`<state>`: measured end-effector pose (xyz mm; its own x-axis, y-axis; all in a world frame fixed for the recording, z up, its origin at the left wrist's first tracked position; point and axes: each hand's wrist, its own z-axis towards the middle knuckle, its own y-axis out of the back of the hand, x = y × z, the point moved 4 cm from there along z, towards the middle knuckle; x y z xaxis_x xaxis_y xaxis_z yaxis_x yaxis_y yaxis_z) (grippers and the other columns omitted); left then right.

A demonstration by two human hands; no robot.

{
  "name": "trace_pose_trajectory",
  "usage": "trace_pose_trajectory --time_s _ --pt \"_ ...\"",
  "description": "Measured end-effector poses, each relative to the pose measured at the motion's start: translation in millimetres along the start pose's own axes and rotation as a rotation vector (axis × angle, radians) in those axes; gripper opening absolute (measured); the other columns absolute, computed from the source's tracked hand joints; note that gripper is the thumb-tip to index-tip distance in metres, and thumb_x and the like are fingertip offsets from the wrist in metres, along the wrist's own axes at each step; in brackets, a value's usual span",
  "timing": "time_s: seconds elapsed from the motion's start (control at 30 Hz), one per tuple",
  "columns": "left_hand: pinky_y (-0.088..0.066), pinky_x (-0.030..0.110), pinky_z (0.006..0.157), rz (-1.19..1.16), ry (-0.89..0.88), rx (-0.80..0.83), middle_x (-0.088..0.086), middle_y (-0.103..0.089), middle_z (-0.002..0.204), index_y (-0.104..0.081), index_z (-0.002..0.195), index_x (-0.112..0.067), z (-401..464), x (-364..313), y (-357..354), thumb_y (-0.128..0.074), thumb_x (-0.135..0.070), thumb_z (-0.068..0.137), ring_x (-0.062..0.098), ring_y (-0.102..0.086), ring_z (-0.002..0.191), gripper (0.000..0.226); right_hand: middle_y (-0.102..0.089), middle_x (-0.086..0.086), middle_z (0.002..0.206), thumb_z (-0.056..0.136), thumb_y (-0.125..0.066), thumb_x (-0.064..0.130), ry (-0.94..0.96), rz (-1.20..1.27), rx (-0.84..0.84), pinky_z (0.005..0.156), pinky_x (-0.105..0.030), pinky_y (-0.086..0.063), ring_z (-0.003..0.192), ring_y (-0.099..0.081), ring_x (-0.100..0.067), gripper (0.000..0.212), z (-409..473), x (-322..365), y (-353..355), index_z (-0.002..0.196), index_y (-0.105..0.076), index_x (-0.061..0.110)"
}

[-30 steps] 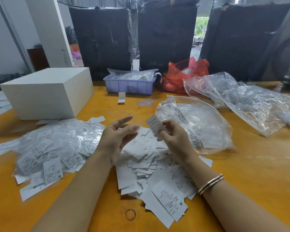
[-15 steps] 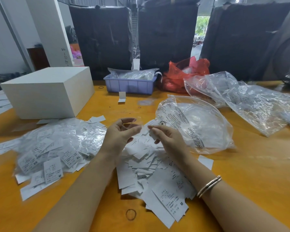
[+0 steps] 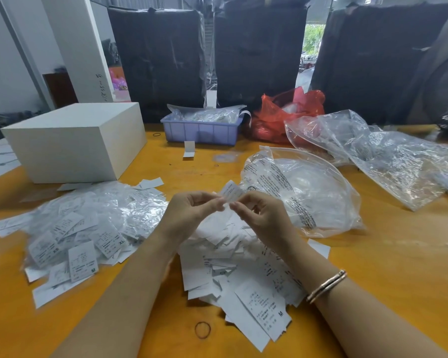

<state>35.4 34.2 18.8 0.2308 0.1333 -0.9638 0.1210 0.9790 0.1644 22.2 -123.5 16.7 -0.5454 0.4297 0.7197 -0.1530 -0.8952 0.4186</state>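
Paper tag (image 3: pixel 232 191) looked thin, light and bendy, best held by an edge; left hand (image 3: pixel 192 214) and right hand (image 3: pixel 263 215) pinched its bottom

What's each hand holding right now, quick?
Left hand: closed, pinching the small paper label.
Right hand: closed, pinching the same label.
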Motion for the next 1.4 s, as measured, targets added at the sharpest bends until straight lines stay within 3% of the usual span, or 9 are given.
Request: trace_pose_trajectory --time_s 0.07,0.23,0.33,0.4,0.47,0.67,0.8,1.03,1.4 --pt "-0.045 0.005 0.061 -0.034 -0.011 -0.037 -0.003 -0.073 0.073 -0.072 0.084 -0.010 1.2 0.6 3.0 -0.073 -0.014 0.078 -0.001 -0.067 0.071 0.008 -0.063 0.003 0.070 0.087 -0.063 0.010 -0.042 0.079 -0.040 0.062 -0.024 -0.051 0.063 -0.061 -0.010 0.004 2.1 -1.4 4.0 0.087 -0.065 0.014" --pt "-0.045 0.006 0.064 0.132 -0.141 -0.102 -0.014 -0.070 0.070 -0.070 0.077 -0.023 1.4 -1.7 7.9 -0.077 -0.017 0.075 -0.006 -0.062 0.069 0.010 -0.063 -0.009 0.090 0.087 -0.059 -0.001 -0.103 0.286 -0.146 0.063 -0.022 -0.053 0.067 -0.068 -0.018 0.055 5.6 -6.2 21.3 0.126 -0.035 0.029" --pt "-0.041 0.003 0.061 0.299 -0.296 -0.124 -0.018 -0.065 0.070 -0.067 0.076 -0.029 -1.3 -6.9 6.9 -0.076 -0.017 0.075 -0.008 -0.059 0.069 0.016 -0.064 -0.006 0.088 0.087 -0.060 -0.001 -0.091 0.275 -0.151 0.055 -0.012 -0.046 0.066 -0.069 -0.015 0.026 6.1 -7.6 25.6 0.106 -0.053 0.016" --pt "-0.040 0.003 0.061 0.344 -0.346 -0.134 -0.019 -0.064 0.073 -0.066 0.078 -0.029 -2.3 -8.5 6.6 -0.076 -0.017 0.075 -0.008 -0.058 0.071 0.016 -0.066 -0.003 0.080 0.087 -0.060 0.001 -0.083 0.277 -0.141 0.053 -0.013 -0.044 0.063 -0.068 -0.014 0.004 6.4 -9.3 25.3 0.090 -0.062 0.004" --pt "-0.041 0.003 0.061 0.369 -0.368 -0.141 -0.019 -0.064 0.074 -0.066 0.079 -0.027 -2.4 -9.0 7.0 -0.075 -0.017 0.076 -0.008 -0.058 0.072 0.015 -0.066 -0.001 0.072 0.088 -0.060 0.002 -0.101 0.300 -0.120 0.054 -0.017 -0.043 0.061 -0.066 -0.013 0.006 6.0 -11.0 24.0 0.090 -0.065 0.000" --pt "-0.040 0.003 0.061 0.368 -0.376 -0.182 -0.019 -0.064 0.074 -0.064 0.076 -0.032 -2.0 -11.0 10.2 -0.075 -0.017 0.076 -0.008 -0.058 0.071 0.019 -0.068 0.009 0.071 0.089 -0.051 -0.006 -0.110 0.408 -0.091 0.054 -0.016 -0.045 0.058 -0.060 -0.010 0.029 5.0 -6.3 26.3 0.094 -0.066 0.019" --pt "-0.041 0.003 0.062 0.355 -0.377 -0.184 -0.020 -0.064 0.074 -0.063 0.076 -0.036 -2.4 -10.9 11.1 -0.075 -0.018 0.076 -0.008 -0.058 0.071 0.021 -0.068 0.003 0.068 0.089 -0.052 -0.005 -0.135 0.420 -0.104 0.053 -0.024 -0.042 0.057 -0.059 -0.012 0.030 4.1 -6.5 27.9 0.092 -0.068 0.020" --pt "-0.041 0.002 0.062 0.356 -0.384 -0.182 -0.020 -0.064 0.075 -0.064 0.077 -0.033 -2.0 -10.0 11.9 -0.075 -0.019 0.076 -0.008 -0.058 0.072 0.018 -0.068 0.003 0.067 0.088 -0.049 -0.010 -0.164 0.465 -0.027 0.055 -0.015 -0.045 0.056 -0.057 -0.010 0.032 3.5 -9.3 23.5 0.090 -0.069 0.015" --pt "-0.040 0.002 0.063 0.369 -0.410 -0.180 -0.021 -0.063 0.076 -0.065 0.079 -0.029 -2.4 -10.7 12.8 -0.074 -0.019 0.076 -0.009 -0.058 0.074 0.014 -0.066 0.002 0.063 0.086 -0.049 -0.012 -0.197 0.413 0.035 0.054 -0.015 -0.045 0.054 -0.057 -0.011 0.030 3.1 -15.8 20.3 0.089 -0.069 0.010"
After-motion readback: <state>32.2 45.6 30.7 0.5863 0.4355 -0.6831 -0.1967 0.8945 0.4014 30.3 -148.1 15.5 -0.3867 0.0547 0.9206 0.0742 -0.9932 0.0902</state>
